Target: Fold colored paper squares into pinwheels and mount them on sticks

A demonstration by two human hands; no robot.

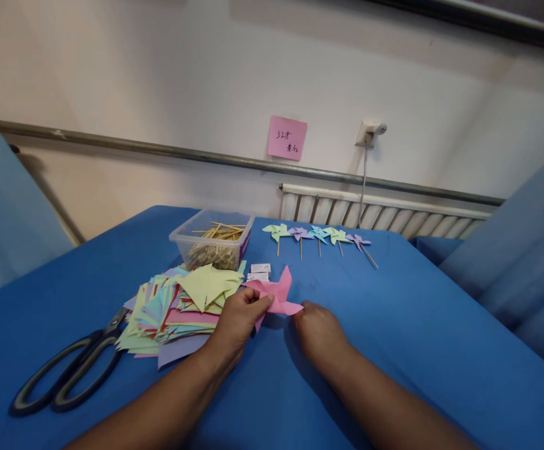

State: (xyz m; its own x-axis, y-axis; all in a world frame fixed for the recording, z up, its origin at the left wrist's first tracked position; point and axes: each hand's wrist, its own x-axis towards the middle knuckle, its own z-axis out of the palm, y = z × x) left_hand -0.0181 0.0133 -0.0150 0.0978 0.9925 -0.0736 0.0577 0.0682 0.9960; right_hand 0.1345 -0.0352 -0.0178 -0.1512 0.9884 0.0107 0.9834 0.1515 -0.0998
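A folded pink paper pinwheel [279, 294] is pinched in my left hand [241, 312], with the thumb pressed near its centre. My right hand [319, 328] is curled at the tip of its right blade; whatever those fingers hold is hidden behind the hand. To the left of my left hand lies a pile of cut coloured paper sheets [173, 322], a light yellow one on top. Two small white boxes [259, 269] sit just beyond the pink pinwheel.
A clear plastic tub [182, 240] of thin wooden sticks [220, 244] stands behind the paper. Large dark-handled scissors [82, 365] rest at the left. Several pinwheels on sticks [319, 234] line the blue table's [417, 337] far edge, near a radiator [347, 206].
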